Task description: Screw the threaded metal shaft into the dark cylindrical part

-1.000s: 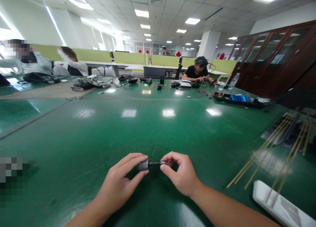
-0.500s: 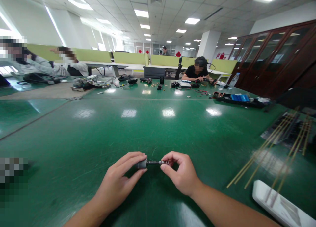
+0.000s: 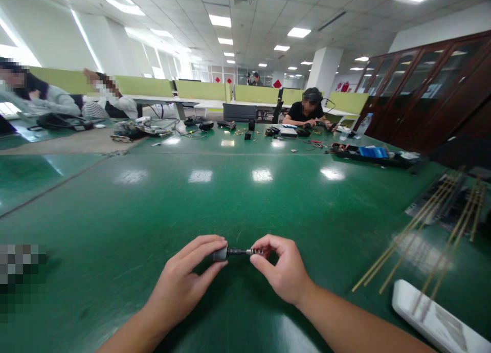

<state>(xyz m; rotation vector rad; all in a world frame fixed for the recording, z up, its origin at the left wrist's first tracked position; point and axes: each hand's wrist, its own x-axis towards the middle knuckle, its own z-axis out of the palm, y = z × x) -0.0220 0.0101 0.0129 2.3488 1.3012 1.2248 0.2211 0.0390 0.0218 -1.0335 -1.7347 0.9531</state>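
Low over the green table (image 3: 245, 204), at the lower middle of the view, my two hands hold a dark grey cylinder with a thin shaft (image 3: 220, 254) between them, lying level. My left hand (image 3: 182, 281) is closed round the thick cylinder, thumb below and fingers above. From it a thin black rod runs right to a shiny ringed metal end (image 3: 254, 251). The thumb and fingertips of my right hand (image 3: 286, 271) pinch that end and partly hide it. What the object is exactly, I cannot make out.
Thin wooden sticks (image 3: 406, 230) lie on the right, some over a white tray (image 3: 406, 302). Farther back are a black tray with blue packets (image 3: 372, 152), a plastic bottle (image 3: 363, 126) and electronics. A person in black (image 3: 299, 112) sits across; others sit far left.
My hands stay almost in place; the cylinder and my left fingertips shift very slightly left. At the far left, one person's head and another's raised hand have moved.
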